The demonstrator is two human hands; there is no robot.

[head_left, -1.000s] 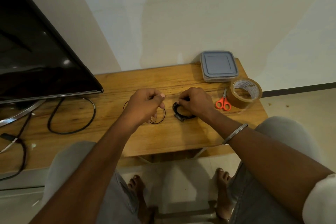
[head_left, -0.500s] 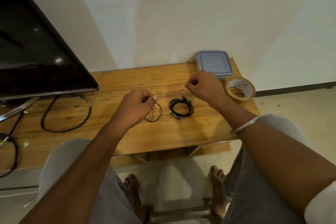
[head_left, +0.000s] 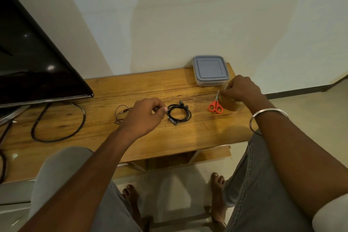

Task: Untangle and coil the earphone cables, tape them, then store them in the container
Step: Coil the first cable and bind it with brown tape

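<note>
On the wooden table (head_left: 150, 85), seen from the head camera, a coiled black earphone cable (head_left: 178, 114) lay flat near the middle of the board. Just left of it, the left hand (head_left: 144, 116) hovered with its fingers curled and the thumb and forefinger pinched together; a thin, loosely looped second earphone cable (head_left: 120, 114) ran out from under this hand to the left, so the hand appeared to be grasping that cable, though the contact itself was hidden. The pinched fingertips sat just beside the coiled cable, and whether they touched it could not be told.

Farther right, the right hand (head_left: 240, 89) was clenched over a roll of brown tape (head_left: 230, 104), of which only the near side showed below the palm; its fingers pinched at the roll's left edge. A metal bangle (head_left: 267, 117) circled the right wrist. Orange-handled scissors (head_left: 216, 104) lay just left of the tape, blades pointing far, their tips close to the right hand's fingers.

At the far right corner of the table, against the wall, stood a shallow clear container (head_left: 211, 79) with a grey lid on it. At far left, a dark television screen (head_left: 33, 62) stood on the table, with a thick black power cord (head_left: 58, 132) looped on the wood in front of it.
</note>
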